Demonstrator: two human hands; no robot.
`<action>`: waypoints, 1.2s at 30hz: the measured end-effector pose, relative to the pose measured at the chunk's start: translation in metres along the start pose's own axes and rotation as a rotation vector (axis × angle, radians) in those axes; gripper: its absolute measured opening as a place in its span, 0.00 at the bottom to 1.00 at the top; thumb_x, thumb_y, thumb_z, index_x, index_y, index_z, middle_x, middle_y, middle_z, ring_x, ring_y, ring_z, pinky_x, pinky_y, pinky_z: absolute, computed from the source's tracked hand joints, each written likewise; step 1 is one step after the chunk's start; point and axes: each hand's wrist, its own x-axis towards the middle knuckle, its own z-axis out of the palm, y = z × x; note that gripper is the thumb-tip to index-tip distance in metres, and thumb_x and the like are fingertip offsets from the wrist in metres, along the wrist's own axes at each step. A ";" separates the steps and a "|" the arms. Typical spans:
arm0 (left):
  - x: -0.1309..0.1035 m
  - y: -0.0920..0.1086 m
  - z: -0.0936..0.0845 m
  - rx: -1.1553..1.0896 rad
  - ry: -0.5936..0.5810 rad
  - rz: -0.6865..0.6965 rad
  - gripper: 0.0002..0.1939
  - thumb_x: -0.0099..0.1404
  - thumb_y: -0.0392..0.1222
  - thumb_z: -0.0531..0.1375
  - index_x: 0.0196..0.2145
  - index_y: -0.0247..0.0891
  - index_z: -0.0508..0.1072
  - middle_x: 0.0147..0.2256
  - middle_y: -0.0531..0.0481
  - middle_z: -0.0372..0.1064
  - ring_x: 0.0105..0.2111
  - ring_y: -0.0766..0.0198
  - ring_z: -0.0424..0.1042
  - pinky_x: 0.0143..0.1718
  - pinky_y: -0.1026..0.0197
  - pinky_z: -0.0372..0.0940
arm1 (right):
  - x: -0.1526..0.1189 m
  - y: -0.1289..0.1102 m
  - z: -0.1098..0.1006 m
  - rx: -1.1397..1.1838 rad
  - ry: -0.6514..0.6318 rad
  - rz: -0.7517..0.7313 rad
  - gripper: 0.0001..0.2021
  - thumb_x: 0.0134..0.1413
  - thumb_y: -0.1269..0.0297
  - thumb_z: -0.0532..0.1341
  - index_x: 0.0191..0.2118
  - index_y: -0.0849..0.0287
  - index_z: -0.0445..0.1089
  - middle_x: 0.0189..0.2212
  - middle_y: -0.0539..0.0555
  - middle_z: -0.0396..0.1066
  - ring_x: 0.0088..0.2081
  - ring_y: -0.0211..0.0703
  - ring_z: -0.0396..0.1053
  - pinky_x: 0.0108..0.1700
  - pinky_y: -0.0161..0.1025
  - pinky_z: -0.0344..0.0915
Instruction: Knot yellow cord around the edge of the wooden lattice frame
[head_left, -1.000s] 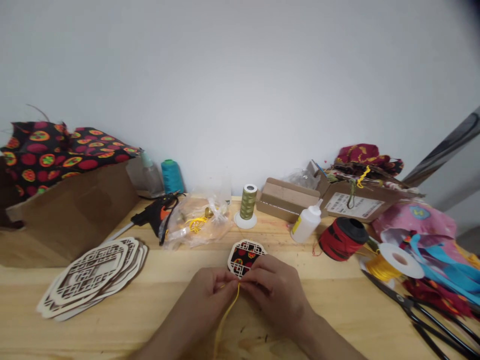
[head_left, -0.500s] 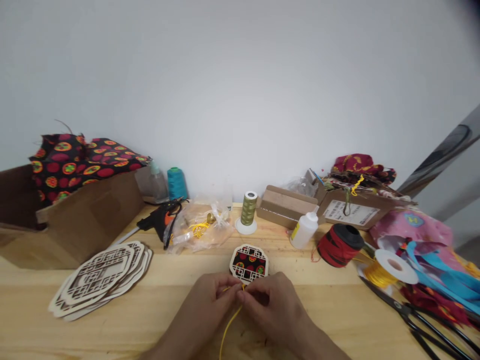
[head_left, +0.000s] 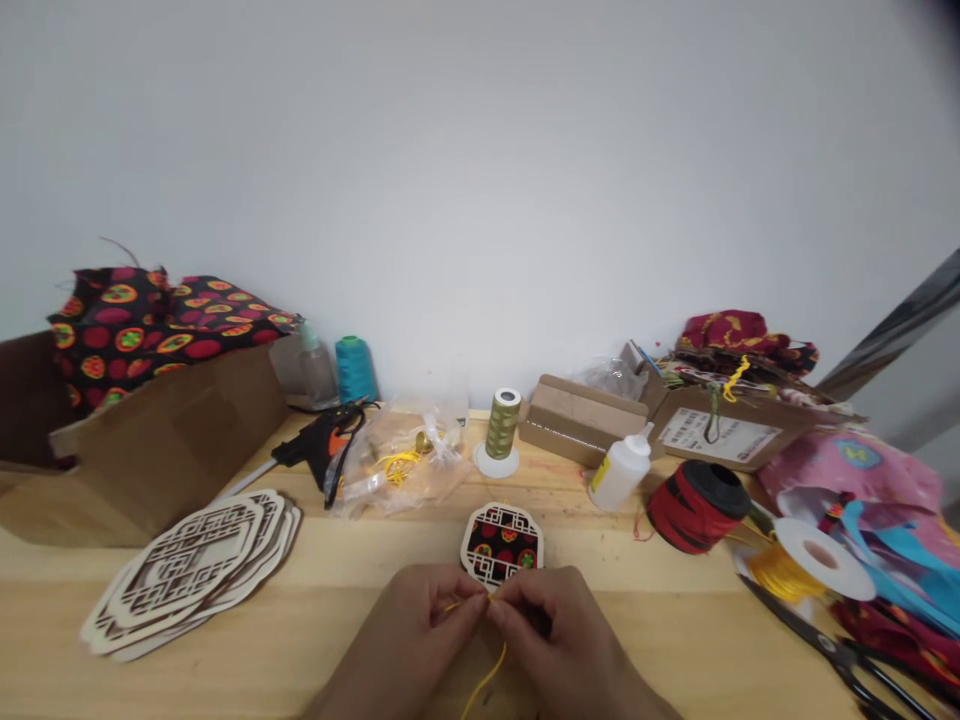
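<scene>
A small wooden lattice frame (head_left: 502,543) with dark printed fabric in its middle lies on the table just beyond my fingertips. Yellow cord (head_left: 484,686) comes from its lower edge and trails down toward me between my wrists. My left hand (head_left: 427,625) pinches the cord between thumb and forefinger. From the other side my right hand (head_left: 559,625) pinches the same cord, its fingertips almost touching those of the left. The exact spot where the cord meets the frame is covered by my fingers.
Stacked lattice panels (head_left: 195,570) lie at left by a cardboard box (head_left: 172,440) of fabric. Behind are a glue gun (head_left: 319,445), a plastic bag (head_left: 409,470) and a green thread spool (head_left: 502,425). At right are a white bottle (head_left: 621,470), red cord (head_left: 694,510), yellow spool (head_left: 832,560) and scissors (head_left: 825,645).
The view has shifted slightly. Both hands keep their pinch on the cord, and its loose end now hangs toward the right instead of the left.
</scene>
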 end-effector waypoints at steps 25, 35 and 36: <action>-0.002 0.007 -0.002 -0.109 -0.041 0.000 0.13 0.56 0.40 0.50 0.28 0.35 0.73 0.26 0.52 0.72 0.30 0.62 0.68 0.32 0.65 0.60 | 0.000 0.006 -0.002 0.737 -0.173 0.211 0.21 0.42 0.62 0.59 0.45 0.63 0.62 0.15 0.46 0.61 0.15 0.29 0.56 0.18 0.27 0.51; -0.002 0.006 -0.003 -0.148 -0.079 0.000 0.13 0.55 0.39 0.51 0.32 0.33 0.73 0.28 0.51 0.73 0.32 0.60 0.69 0.34 0.63 0.61 | 0.003 -0.001 0.006 -0.114 -0.128 -0.055 0.12 0.40 0.72 0.55 0.35 0.56 0.66 0.16 0.44 0.63 0.17 0.30 0.56 0.20 0.26 0.50; -0.002 0.006 -0.003 -0.155 -0.095 0.013 0.13 0.56 0.40 0.51 0.31 0.33 0.73 0.27 0.51 0.73 0.31 0.60 0.69 0.34 0.63 0.61 | 0.003 -0.004 0.004 -0.150 -0.131 -0.054 0.11 0.40 0.71 0.55 0.34 0.56 0.66 0.16 0.44 0.64 0.17 0.30 0.56 0.20 0.26 0.50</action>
